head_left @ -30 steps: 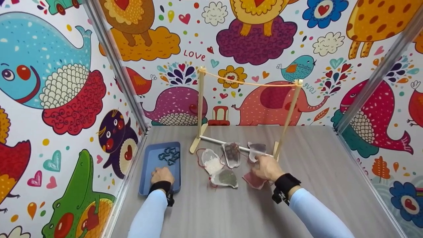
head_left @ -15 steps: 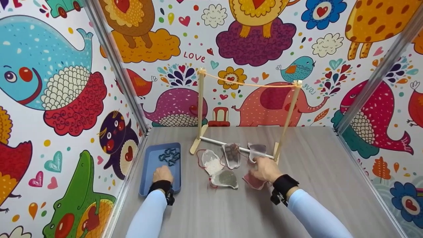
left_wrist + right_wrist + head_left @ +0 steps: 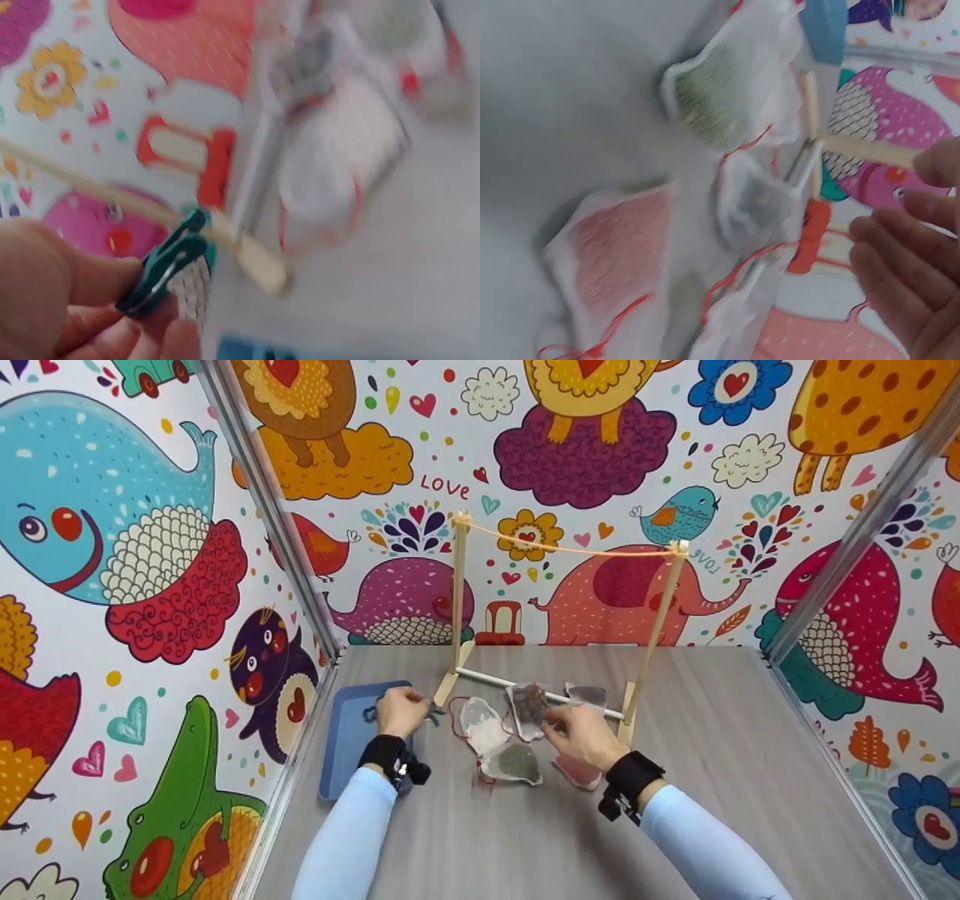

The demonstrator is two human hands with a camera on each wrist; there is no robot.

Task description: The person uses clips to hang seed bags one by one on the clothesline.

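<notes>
In the left wrist view my left hand (image 3: pixel 400 712) pinches a dark green clothes peg (image 3: pixel 169 266) between thumb and fingers. The hand is over the back right of a blue tray (image 3: pixel 327 757), where more pegs (image 3: pixel 370 713) show partly behind it. My right hand (image 3: pixel 583 735) hovers over the sachets with its fingers relaxed and nothing in them. Several mesh sachets with red drawstrings lie on the table: a white one (image 3: pixel 486 733), a dark one (image 3: pixel 526 709), a green one (image 3: pixel 517 765), a pink one (image 3: pixel 619 251) and a greyish-purple one (image 3: pixel 586 694).
Behind the sachets stands a small wooden rack, with a left post (image 3: pixel 457 592), a right post (image 3: pixel 657 622), an orange cord (image 3: pixel 562 549) across the top and a white rod (image 3: pixel 491 680) low down. Printed walls (image 3: pixel 450 442) enclose the grey table (image 3: pixel 480 847).
My left hand has risen from the tray's front part towards its back right, now with a peg. My right hand has moved left, off the greyish-purple sachet.
</notes>
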